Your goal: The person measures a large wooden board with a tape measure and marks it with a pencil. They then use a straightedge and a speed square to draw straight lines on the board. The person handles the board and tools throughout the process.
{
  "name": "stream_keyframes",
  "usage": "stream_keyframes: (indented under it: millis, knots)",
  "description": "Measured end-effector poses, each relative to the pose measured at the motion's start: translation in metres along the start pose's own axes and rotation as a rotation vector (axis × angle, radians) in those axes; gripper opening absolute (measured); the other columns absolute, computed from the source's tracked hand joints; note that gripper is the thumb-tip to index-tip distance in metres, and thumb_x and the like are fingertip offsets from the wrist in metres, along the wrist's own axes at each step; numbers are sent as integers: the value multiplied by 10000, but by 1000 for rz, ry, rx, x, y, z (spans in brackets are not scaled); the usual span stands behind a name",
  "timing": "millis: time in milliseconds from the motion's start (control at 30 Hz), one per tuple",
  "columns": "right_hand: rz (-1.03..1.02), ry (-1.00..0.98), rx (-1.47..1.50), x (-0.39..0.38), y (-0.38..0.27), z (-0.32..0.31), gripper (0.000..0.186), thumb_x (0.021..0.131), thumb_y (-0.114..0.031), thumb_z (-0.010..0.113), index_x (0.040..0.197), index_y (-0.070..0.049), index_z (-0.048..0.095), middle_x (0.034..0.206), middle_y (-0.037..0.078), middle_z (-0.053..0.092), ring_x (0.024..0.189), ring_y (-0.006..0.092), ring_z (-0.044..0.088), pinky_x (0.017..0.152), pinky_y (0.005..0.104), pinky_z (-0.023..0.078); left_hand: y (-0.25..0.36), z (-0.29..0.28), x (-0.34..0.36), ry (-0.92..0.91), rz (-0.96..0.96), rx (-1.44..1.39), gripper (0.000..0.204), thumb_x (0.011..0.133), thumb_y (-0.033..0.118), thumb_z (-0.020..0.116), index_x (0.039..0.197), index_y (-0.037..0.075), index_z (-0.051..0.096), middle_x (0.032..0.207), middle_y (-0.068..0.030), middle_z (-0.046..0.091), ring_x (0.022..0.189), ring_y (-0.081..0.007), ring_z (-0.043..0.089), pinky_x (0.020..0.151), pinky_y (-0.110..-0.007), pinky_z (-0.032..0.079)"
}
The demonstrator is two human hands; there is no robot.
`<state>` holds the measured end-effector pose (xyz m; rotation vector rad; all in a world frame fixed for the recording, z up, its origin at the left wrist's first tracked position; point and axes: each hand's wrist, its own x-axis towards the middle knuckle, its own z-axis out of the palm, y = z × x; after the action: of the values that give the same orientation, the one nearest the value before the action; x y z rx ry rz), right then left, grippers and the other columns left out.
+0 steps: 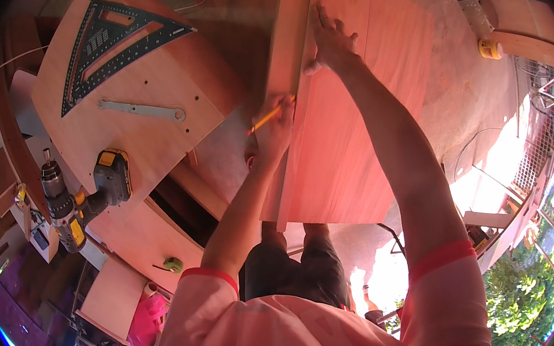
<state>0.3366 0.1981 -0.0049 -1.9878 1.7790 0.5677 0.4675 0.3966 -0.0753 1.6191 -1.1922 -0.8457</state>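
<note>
I am reaching both arms out over a large pale plywood panel that is lying across in front of me. My left hand is curling shut around a yellow pencil, pinching it between fingers and thumb, with the pencil lying nearly level and its far end touching a long narrow wooden strip that is running along the panel's left edge. My left forearm is coming up from the lower middle, elbow bent, wrist turned inward. My right arm is stretching almost straight, further out than the left, and my right hand is pressing flat on the panel just beside the strip, fingers spread, holding nothing.

To my left, a second plywood board is carrying a dark triangular metal square and a flat grey metal bar. A yellow and black cordless drill is lying at that board's near edge. A small yellow tape measure is sitting well apart on the right.
</note>
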Motion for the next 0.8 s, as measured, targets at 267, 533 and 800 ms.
stream_keyframes:
  millis: [267,533,800]
  knots:
    - [22,-20,-16,-2,-4,-2,1619,492,-341,1060,1705,-223,-6,1788,-33,3,1566,363,279,1115,736,434,13,104,235,125,207,183,205,924,226,655,802,63,679,708,-140,675,703,-400,677,697,-499,539]
    - [28,-39,-24,-5,-6,-6,1619,503,-341,1058,1704,-188,-17,1789,-15,-5,1561,377,285,1113,693,464,27,132,297,87,102,31,199,912,240,646,872,50,684,854,-155,710,832,-371,683,794,-497,542]
    - [27,-25,-50,-6,-8,-7,1654,469,-362,1065,1701,-169,-21,1788,3,10,1549,370,309,1105,680,478,19,137,305,85,66,160,299,977,356,598,983,101,752,843,-18,800,888,-304,752,877,-427,574]
